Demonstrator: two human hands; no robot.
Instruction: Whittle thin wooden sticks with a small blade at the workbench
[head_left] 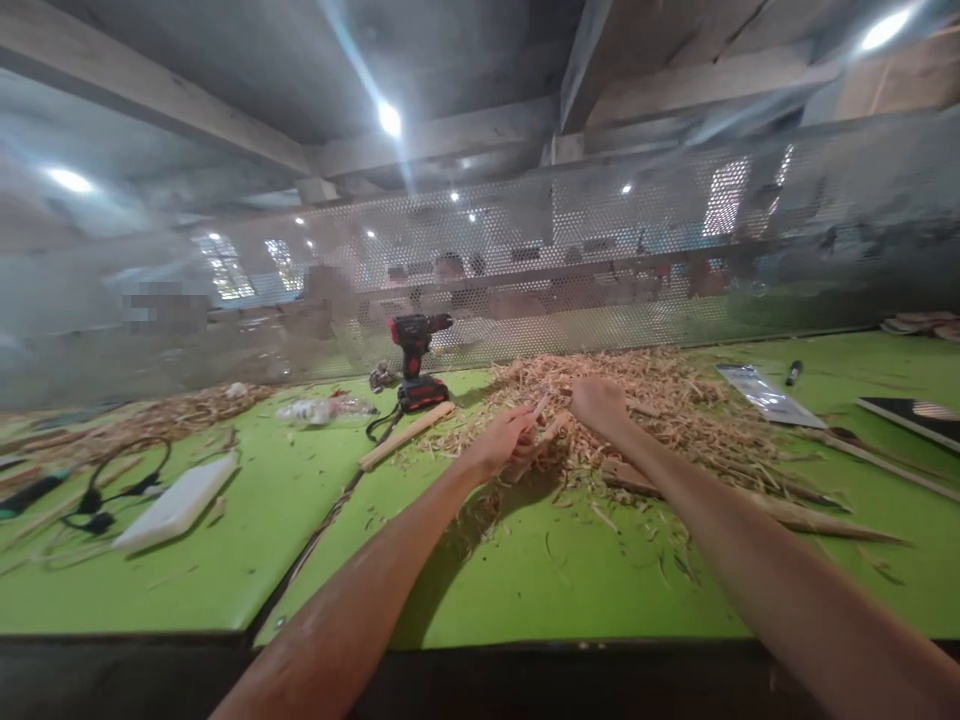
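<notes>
My left hand (504, 442) is closed, fingers curled round a slim pale stick (541, 405) that points up and away. Just ahead and to its right, my right hand (598, 402) forms a fist; whatever it grips is hidden by the fingers. Both hands are over a wide heap of wood shavings (675, 410) on the green tabletop (600, 590). A short light piece of wood (553, 430) shows between the hands; I cannot tell if it is held or lies on the heap.
A black and red cordless drill (414, 360) stands upright behind a wooden stick (409, 436). Left are a white block (178, 503), cables (97, 500) and a plastic bag (326, 410). Right are a clear packet (769, 395) and a black marker (794, 373). Perforated screen (510, 260) behind.
</notes>
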